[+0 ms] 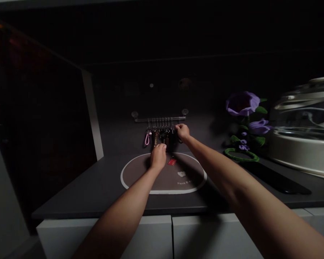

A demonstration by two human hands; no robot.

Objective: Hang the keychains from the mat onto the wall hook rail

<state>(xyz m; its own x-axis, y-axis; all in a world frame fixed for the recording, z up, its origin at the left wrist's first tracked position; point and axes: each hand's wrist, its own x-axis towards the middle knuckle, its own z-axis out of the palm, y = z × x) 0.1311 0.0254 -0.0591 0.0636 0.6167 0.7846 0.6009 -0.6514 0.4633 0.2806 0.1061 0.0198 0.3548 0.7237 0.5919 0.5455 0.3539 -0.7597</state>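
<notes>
A clear hook rail [160, 119] is fixed to the dark wall by two round suction cups, and several key rings and key chains [166, 135] hang from its hooks. My right hand [183, 132] is at the rail's right end, its fingers pinched at a hook; what lies between them is too dark to make out. Lower down, my left hand [158, 157] is closed just below a brown lettered strap [156, 138]; its fingertips are hidden, so its hold cannot be told. A pink loop strap [147, 138] hangs at the left. A small red tag [172, 162] lies on the mat.
An oval brown mat [140, 176] with a white rim lies on the dark counter [89, 190]. To the right are purple artificial flowers [243, 104], a green ring [241, 155], a flat black object [278, 178] and a cream appliance [302, 147]. A shelf hangs overhead.
</notes>
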